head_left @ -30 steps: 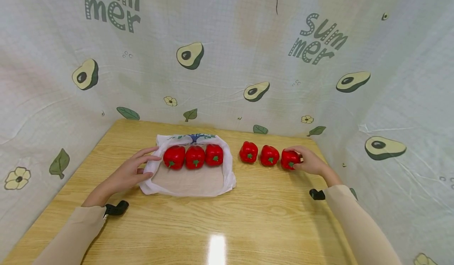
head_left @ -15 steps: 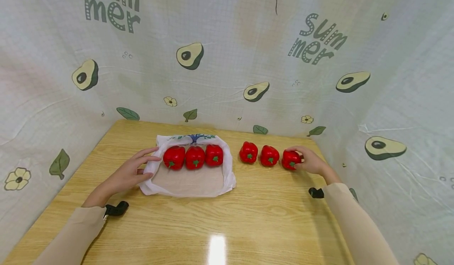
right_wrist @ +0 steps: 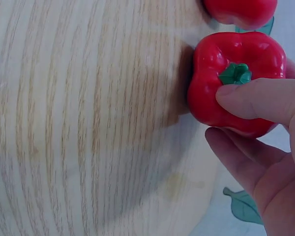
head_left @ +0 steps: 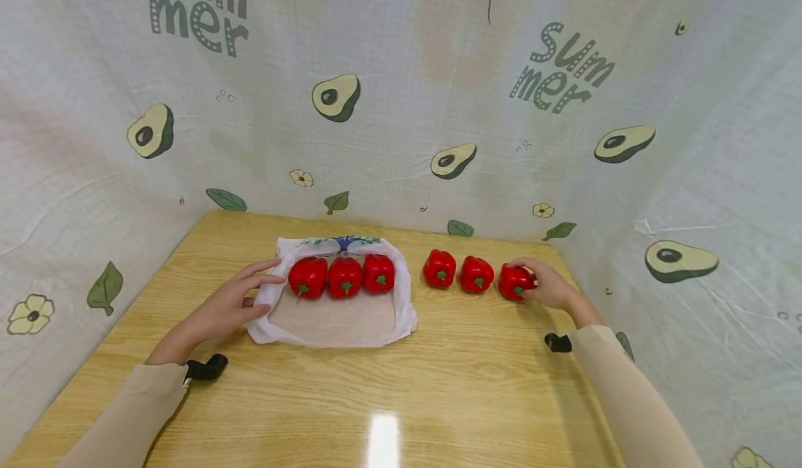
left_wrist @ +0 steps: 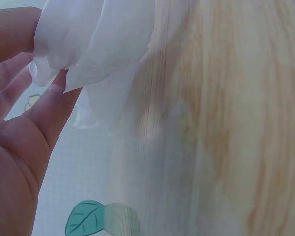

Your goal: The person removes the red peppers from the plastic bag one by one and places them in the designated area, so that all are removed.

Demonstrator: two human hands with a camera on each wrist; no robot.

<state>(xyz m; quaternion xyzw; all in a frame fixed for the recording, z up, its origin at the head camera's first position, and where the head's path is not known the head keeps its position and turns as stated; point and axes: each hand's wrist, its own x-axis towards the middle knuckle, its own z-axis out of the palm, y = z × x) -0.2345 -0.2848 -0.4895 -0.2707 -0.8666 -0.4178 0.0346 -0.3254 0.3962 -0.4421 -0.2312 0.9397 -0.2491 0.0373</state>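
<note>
My left hand (head_left: 228, 304) rests against the left side of a white plastic bag (head_left: 404, 301). Its fingers are spread and relaxed; in the left wrist view the thumb (left_wrist: 54, 110) meets the bag's loose rim (left_wrist: 105, 54). Three red bell peppers (head_left: 344, 278) lie in a row at the back of the bag. On the right, my right hand (head_left: 551, 287) grips another red bell pepper (head_left: 512, 283) with its green stem facing me. The thumb (right_wrist: 255, 98) presses beside the stem (right_wrist: 236, 73), and fingers hold the underside (right_wrist: 231, 147).
Two more red bell peppers (head_left: 439, 269) (head_left: 476, 275) stand between the bag and my right hand on the wooden table (head_left: 476, 370). A printed cloth (head_left: 388, 106) hangs behind the table and along both sides. Black wrist mounts (head_left: 207, 368) show at both sleeves.
The pepper in my right hand has shifted very slightly right, widening the gap to its neighbour. My left hand and the bag stay where they were.
</note>
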